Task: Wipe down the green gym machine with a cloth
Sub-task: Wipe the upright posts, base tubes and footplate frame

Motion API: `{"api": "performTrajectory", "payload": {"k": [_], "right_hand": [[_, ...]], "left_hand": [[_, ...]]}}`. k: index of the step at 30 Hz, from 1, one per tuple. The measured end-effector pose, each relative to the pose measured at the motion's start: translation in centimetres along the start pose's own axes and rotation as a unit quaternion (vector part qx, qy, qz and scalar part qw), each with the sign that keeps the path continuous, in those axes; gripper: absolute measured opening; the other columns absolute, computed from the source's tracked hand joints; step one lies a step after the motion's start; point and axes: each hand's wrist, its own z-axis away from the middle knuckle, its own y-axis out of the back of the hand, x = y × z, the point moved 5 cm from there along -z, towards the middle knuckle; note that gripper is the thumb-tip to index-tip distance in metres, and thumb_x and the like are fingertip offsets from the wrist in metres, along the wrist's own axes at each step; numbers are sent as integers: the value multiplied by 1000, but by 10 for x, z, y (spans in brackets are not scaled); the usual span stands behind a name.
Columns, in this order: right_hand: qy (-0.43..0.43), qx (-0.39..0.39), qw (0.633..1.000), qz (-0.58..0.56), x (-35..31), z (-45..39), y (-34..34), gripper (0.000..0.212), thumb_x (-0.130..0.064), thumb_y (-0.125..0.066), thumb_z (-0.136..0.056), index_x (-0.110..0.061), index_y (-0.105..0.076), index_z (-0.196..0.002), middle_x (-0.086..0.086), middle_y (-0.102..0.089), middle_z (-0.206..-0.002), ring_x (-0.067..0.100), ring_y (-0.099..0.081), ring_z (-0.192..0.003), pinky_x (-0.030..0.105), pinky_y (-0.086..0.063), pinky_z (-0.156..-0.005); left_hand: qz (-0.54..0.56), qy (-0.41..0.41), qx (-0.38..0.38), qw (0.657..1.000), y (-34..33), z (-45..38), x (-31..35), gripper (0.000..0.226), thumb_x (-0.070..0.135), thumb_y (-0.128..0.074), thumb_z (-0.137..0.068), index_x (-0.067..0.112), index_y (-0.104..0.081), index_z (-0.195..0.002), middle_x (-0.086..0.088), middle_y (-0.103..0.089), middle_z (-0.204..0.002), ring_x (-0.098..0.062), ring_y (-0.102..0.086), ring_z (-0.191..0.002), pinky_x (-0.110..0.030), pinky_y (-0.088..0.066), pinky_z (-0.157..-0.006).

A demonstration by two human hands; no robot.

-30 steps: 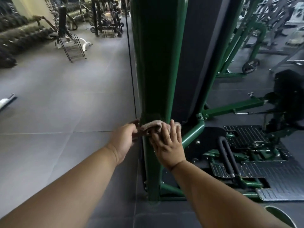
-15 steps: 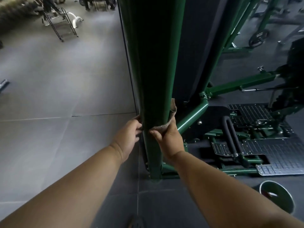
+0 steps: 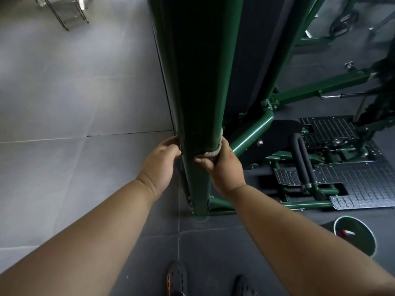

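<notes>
**Both hands on green upright, cloth wrapped at right side**

Green gym machine (image 3: 198,82) fills centre of view; its thick vertical post runs from top edge down to a bolted foot on the dark floor (image 3: 64,92). Cloth (image 3: 213,151), beige, bunched into a band, hugs the near-right side of the post low down, a strip of it running up the post's right edge. Right hand (image 3: 224,167) grips the cloth against the post, fingers curled and clamped on it, thumb tucked toward the post front. Left hand (image 3: 162,161) is on the post's left edge at about the same height, fingers curled round the edge; cannot tell whether it also holds cloth, the fingertips are hidden behind the post.

Right of the post: green angled struts, black checker footplates (image 3: 352,178), a black padded loop handle (image 3: 301,159). Near right, a green bucket (image 3: 354,238) on the floor. Bottom edge: two dark perforated shoes (image 3: 177,278). Far left top, a wire rack (image 3: 64,11).
</notes>
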Motion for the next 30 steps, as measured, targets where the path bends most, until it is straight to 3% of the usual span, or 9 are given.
{"api": "performTrajectory", "payload": {"k": [4,7,8,10,12,15,19,25,30], "right_hand": [[-21,-27,999,10,18,-2,-12,85,-65,-82,-75,-37,-41,-144,-14,-70,-112,20,-67,-103,30,-43,-76],[-20,-78,992,100,45,-10,-24,82,-71,-80,-74,-30,-47,-137,-8,-69,-109,29,-66,-110,34,-44,-78],[7,-92,982,166,51,-15,-27,86,-75,-76,-75,-28,-47,-141,-5,-68,-119,31,-60,-124,38,-45,-91],[45,-138,941,306,61,-24,-33,91,-80,-67,-78,-30,-44,-151,-6,-59,-139,30,-39,-148,47,-29,-119],[55,-170,925,336,64,-33,-32,83,-79,-70,-75,-33,-51,-142,-7,-62,-131,28,-49,-138,42,-34,-112],[53,-183,960,205,58,-42,-26,77,-67,-88,-64,-37,-56,-127,-14,-70,-111,16,-66,-109,33,-53,-92],[52,-152,987,9,63,-40,-35,73,-54,-96,-62,-41,-57,-123,-22,-73,-109,3,-70,-103,32,-58,-89],[33,-154,985,76,110,-37,-58,75,-48,-97,-57,-40,-62,-123,-18,-72,-105,5,-69,-99,37,-60,-90],[5,-92,994,-60,87,-21,-52,57,-45,-93,-69,-40,-60,-115,-15,-74,-110,7,-71,-103,43,-61,-91]], "left_hand": [[-7,-21,-19,1000,-4,-6,-9,32,29,-51,-82,29,-76,-103,20,-76,-89,-4,-67,-98,-24,-48,-91],[-45,-38,-32,998,-7,-9,-20,14,14,-52,-98,12,-66,-99,21,-61,-65,8,-63,-74,-16,-46,-75],[-66,-39,-41,996,-8,-12,-25,16,9,-54,-98,18,-67,-100,19,-62,-69,7,-65,-80,-19,-48,-80],[-127,-51,-68,988,-12,-19,-32,40,6,-62,-93,30,-68,-124,18,-75,-102,0,-68,-104,-23,-49,-94],[-208,-49,-79,974,-14,-28,-37,51,4,-69,-90,32,-63,-132,19,-71,-114,1,-64,-105,-15,-44,-90],[-253,-37,-70,964,-18,-42,-42,56,12,-80,-89,25,-61,-140,12,-69,-118,-12,-66,-110,-19,-46,-94],[-287,-54,-44,955,-20,-48,-48,57,19,-85,-88,19,-59,-138,10,-65,-117,-13,-64,-107,-15,-46,-87],[-308,-74,-69,946,-18,-47,-48,60,26,-82,-92,26,-53,-144,14,-62,-127,-8,-60,-111,-23,-45,-100],[-286,-89,-93,950,-13,-53,-56,57,32,-83,-89,43,-53,-136,27,-66,-117,1,-65,-109,-35,-53,-106]]}}
